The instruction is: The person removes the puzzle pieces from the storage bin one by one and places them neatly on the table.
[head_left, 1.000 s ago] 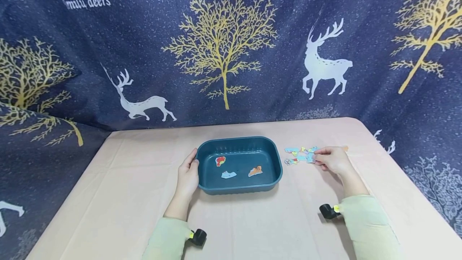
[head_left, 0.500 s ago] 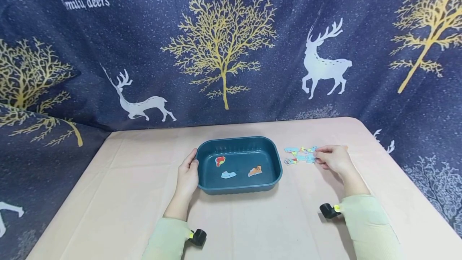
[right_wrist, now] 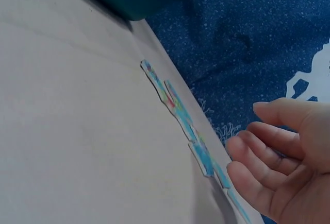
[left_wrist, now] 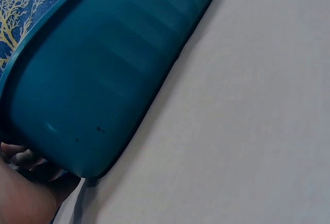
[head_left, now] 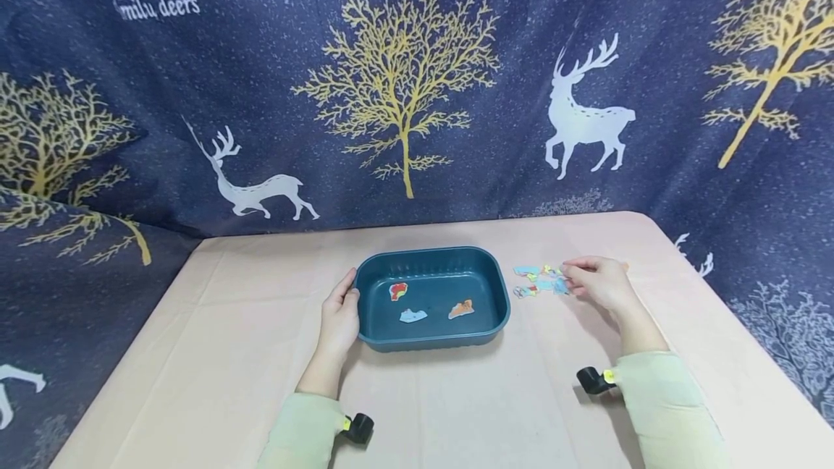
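My left hand grips the left side of a dark teal plastic basin, thumb at the rim. In the left wrist view its curled fingers are partly hidden by the basin's corner. Inside the basin lie three separate flat puzzle pieces: a red one, a light blue one and an orange one. Several light blue and multicoloured puzzle pieces lie close together right of the basin. Over their right end hovers my right hand. In the right wrist view, its fingers are loosely bent, thumb apart, holding nothing.
A pale pink cloth covers the table. Behind it hangs a dark blue curtain printed with trees and deer. A small orange thing shows just behind the right hand. Both wrists carry black cameras.
The right hand's fingers have come off a light blue piece at the group's right end and shifted slightly up and left. The left hand and basin have stayed put.
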Demonstrator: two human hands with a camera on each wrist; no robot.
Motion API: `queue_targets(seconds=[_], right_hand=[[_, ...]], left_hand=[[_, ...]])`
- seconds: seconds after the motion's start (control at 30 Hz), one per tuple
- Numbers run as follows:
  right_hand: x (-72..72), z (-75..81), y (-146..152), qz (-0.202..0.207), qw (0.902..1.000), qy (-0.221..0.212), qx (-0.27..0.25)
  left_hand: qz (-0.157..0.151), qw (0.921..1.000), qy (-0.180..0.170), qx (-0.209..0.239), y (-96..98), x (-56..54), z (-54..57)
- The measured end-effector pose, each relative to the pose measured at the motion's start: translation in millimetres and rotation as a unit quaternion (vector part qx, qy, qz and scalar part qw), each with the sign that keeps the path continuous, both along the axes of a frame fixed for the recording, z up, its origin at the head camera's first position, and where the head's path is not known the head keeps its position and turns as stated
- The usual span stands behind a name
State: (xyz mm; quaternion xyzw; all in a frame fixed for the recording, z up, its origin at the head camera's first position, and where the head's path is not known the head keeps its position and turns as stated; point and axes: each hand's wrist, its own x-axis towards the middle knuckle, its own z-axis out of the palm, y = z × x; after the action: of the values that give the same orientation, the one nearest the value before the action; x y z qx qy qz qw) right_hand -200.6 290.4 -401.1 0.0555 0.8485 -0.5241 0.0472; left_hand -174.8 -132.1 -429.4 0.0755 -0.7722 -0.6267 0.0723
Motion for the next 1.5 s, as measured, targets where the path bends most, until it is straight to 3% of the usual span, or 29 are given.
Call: queue_targets(seconds=[0.6, 1.5], right_hand=[[2.3, 15.9, -28, 0.059, 0.9975, 0.016, -0.035], [-6.4, 46.3, -102, 0.181, 0.9829, 0.031, -0.017]], left_hand=[[-0.003, 0.9999, -0.012, 0.003, 0.2, 1.6, -3.9], [0.001, 1.0, -0.001, -0.001, -1.2, 0.9, -0.9]])
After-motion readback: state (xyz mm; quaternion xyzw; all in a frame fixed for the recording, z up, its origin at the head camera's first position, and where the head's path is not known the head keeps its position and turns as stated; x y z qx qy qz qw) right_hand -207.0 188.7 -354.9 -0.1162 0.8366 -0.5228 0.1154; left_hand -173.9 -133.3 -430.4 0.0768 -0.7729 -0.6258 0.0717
